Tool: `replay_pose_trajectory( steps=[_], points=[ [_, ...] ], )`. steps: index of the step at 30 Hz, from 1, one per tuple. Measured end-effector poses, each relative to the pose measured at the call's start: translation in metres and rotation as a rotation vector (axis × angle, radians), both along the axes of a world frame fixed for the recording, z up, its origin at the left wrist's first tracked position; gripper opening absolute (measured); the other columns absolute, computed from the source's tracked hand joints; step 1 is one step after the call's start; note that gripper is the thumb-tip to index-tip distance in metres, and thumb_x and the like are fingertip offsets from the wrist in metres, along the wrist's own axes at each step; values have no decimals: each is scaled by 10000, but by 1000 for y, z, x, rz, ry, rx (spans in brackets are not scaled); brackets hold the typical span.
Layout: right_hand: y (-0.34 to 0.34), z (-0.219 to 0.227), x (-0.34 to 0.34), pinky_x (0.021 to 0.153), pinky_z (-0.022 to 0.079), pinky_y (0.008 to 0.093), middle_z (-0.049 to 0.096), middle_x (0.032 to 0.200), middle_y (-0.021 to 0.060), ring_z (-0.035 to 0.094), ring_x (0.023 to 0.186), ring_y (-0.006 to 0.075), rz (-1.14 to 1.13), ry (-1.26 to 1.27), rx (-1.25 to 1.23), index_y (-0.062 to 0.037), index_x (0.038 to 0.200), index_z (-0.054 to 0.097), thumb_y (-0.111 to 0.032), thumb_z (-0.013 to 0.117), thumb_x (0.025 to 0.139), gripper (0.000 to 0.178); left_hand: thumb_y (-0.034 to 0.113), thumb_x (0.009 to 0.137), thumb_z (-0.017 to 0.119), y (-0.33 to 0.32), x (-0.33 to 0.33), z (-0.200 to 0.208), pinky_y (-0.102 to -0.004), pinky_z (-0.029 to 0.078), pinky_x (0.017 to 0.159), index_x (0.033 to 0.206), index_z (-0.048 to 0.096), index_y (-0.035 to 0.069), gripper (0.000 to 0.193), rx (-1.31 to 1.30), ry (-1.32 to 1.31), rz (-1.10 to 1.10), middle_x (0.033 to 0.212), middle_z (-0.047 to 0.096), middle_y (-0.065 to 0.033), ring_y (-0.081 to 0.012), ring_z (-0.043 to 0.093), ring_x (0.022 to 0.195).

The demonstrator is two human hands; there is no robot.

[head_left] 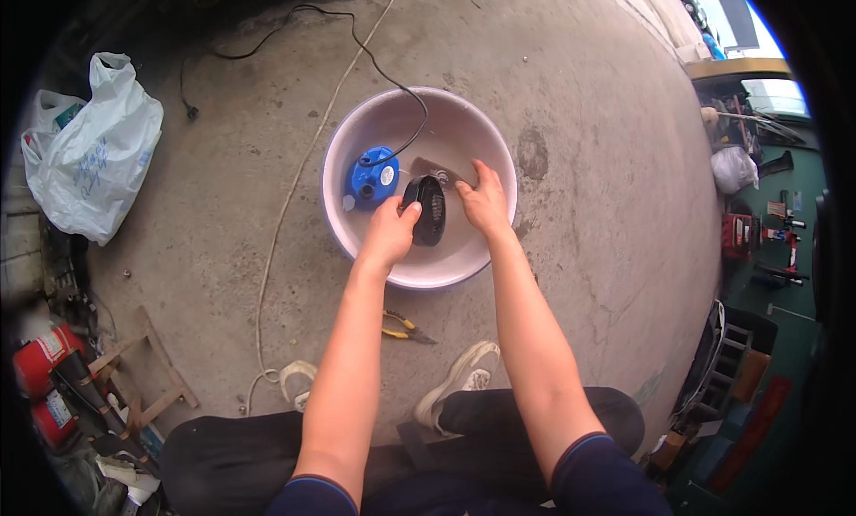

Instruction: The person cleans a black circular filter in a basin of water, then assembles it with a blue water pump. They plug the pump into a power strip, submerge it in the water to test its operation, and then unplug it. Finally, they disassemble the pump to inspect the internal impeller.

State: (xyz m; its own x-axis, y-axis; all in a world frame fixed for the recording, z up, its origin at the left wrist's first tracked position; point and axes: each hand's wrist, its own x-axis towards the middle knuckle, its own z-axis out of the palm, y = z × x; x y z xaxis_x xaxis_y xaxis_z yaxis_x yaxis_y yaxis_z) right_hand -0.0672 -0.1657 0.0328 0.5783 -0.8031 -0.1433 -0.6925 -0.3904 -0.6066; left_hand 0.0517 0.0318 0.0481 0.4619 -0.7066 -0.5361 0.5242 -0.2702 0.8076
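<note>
Black and ribbed, an oval cover (432, 215) is gripped by the left hand (390, 233) at the middle of the round basin (473, 133); the right hand (484, 204) spreads its fingers at the basin's right, a blue corded pump (369, 179) inside its left.

From my head, the wide fisheye camera is looking steeply down at the near floor (606, 204), showing the basin (468, 128) just above mid-frame while my forearms (343, 373) are filling the lower middle.
</note>
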Motion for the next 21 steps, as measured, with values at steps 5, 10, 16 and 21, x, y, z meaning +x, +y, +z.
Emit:
replay_pose_trajectory(
  steps=[5,10,16,21],
  points=[
    [10,13,40,1119,510,515,545,1539,319,627,1336,449,278,494,67,-69,1519,511,-256,781,943,663,354,1061,646,-9,-13,-5,-521,526,1079,1360,637,-78,525,420,-459,-169,1301,719,-306,-487,669,1256],
    [-5,32,29,916,591,438,754,1049,228,750,1045,344,95,485,257,98,1329,638,-300,720,983,533,358,1059,650,-20,-19,-52,-504,521,1073,1317,641,-82,510,464,-335,-182,1297,711,-329,-455,685,1249],
    [47,52,-18,1091,512,525,676,1326,363,657,1263,503,229,130,163,-53,1652,417,-330,594,1084,656,252,1073,690,-22,-17,-48,-378,548,979,1277,638,-75,389,68,125,256,1200,734,-176,-235,695,1111],
    [84,54,9,1041,526,548,692,1315,350,664,1241,506,167,359,129,-98,1672,407,-291,539,1118,601,219,1071,680,-32,-39,-45,-418,544,972,1278,598,-88,380,60,-80,210,1188,695,-227,-271,683,1124]
  ],
)
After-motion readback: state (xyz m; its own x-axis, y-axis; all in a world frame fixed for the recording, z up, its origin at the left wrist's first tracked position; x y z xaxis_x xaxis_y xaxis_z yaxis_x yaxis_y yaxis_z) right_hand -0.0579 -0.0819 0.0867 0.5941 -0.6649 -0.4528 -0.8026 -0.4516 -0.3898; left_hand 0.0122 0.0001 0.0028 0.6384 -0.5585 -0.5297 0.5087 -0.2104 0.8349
